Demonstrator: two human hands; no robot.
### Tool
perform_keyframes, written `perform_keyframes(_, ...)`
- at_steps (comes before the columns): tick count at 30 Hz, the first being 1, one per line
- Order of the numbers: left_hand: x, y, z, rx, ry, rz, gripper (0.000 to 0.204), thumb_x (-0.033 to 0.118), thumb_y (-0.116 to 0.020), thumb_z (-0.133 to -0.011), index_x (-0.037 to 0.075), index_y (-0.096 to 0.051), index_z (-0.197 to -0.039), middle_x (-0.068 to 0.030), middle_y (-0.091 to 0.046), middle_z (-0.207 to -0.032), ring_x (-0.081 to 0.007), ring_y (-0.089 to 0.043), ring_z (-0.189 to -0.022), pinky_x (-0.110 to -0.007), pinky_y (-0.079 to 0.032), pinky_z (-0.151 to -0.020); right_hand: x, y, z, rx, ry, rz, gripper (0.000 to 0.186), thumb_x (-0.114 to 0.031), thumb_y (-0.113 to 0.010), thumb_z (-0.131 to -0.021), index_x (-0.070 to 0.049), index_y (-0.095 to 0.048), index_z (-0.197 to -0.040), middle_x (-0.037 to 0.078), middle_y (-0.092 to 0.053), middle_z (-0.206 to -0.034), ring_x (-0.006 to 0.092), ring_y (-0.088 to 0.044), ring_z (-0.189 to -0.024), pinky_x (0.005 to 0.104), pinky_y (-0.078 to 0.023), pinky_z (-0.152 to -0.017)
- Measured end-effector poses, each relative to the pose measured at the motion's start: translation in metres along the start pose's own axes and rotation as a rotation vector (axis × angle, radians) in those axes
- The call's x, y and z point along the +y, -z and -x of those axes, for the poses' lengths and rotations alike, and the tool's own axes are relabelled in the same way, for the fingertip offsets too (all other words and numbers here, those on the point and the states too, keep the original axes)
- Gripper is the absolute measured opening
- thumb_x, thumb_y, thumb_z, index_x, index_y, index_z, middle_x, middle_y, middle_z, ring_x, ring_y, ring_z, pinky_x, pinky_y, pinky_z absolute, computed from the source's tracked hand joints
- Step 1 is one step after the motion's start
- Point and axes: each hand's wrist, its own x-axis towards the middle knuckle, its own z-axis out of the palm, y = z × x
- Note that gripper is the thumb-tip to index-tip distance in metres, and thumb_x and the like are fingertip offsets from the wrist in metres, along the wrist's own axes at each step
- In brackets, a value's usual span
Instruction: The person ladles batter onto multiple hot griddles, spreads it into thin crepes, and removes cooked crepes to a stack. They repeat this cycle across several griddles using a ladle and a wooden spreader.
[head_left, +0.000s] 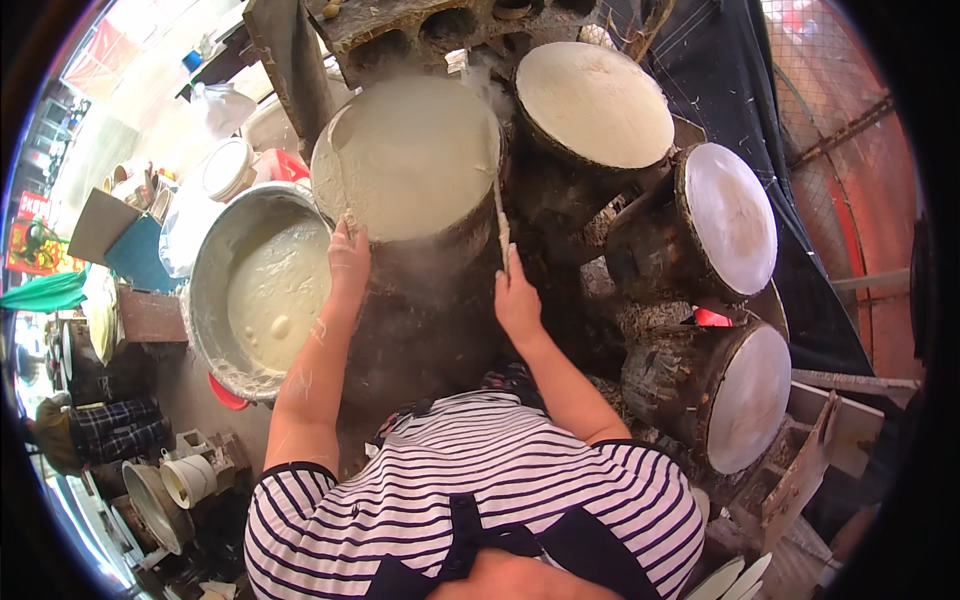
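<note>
In front of me a round drum-like steamer point(408, 160) has a taut pale top coated with a smooth, wet cream-white layer, and steam blurs its upper part. My right hand point(518, 300) grips the lower end of a long thin stick point(502, 215), which runs up along the steamer's right edge. At the near left rim, my left hand point(349, 258) is closed with its fingertips pinched on something small and pale; its shape is hard to make out. Left of that forearm, a large metal basin point(212, 335) holds thick white batter point(275, 300).
Several more drums with round pale tops stand to the right, among them an upper one point(597, 105), a middle one point(728, 218) and a lower one point(750, 398). Concrete blocks point(450, 25) lie beyond the steamer. A white bucket point(190, 480) sits at lower left; black sheeting point(740, 90) hangs at right.
</note>
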Motion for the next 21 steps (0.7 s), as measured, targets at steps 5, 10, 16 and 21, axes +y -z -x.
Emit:
perform_keyframes(5,0.009,0.000,0.008,-0.070,-0.168,-0.415,0.037,0.019,-0.051,-0.087,-0.004,-0.052,-0.116,-0.0236,-0.059,-0.105,-0.0333,-0.056,-0.102,-0.038,-0.045,-0.086,-0.036,-0.048,0.028,-0.089,0.017,-0.085,0.052,-0.027,-0.045,-0.089,-0.016,-0.031,-0.139,0.026,-0.062,-0.082,0.0444,-0.059,-0.077,0.0506,-0.045,-0.070)
perform_keyframes(10,0.037,0.012,0.019,-0.084,-0.117,-0.252,0.040,0.021,-0.052,-0.086,-0.006,-0.052,-0.116,-0.0259,-0.061,-0.098,-0.0355,-0.060,-0.092,-0.039,-0.048,-0.078,-0.070,-0.050,0.015,-0.139,0.000,-0.192,0.051,-0.024,-0.045,-0.089,-0.011,-0.034,-0.137,0.028,-0.059,-0.094,0.0443,-0.056,-0.090,0.0461,-0.045,-0.077)
perform_keyframes(16,0.113,0.023,0.044,-0.249,0.392,0.130,0.021,0.017,-0.053,-0.087,-0.004,-0.054,-0.095,-0.0133,-0.059,-0.073,-0.0195,-0.060,-0.074,-0.033,-0.049,-0.056,-0.077,-0.095,0.031,-0.097,0.205,-0.310,0.050,-0.019,-0.044,-0.090,-0.009,-0.032,-0.138,0.023,-0.059,-0.109,0.0363,-0.061,-0.090,0.0383,-0.046,-0.077)
perform_keyframes(21,0.119,0.040,0.041,-0.418,0.974,1.666,0.014,0.014,-0.046,-0.091,0.000,-0.049,-0.089,-0.0010,-0.046,-0.063,-0.0094,-0.046,-0.051,-0.025,-0.042,-0.042,-0.081,-0.117,0.014,-0.193,0.151,-0.624,0.045,-0.027,-0.049,-0.091,-0.010,-0.042,-0.132,0.019,-0.062,-0.090,0.0266,-0.062,-0.080,0.0329,-0.047,-0.073)
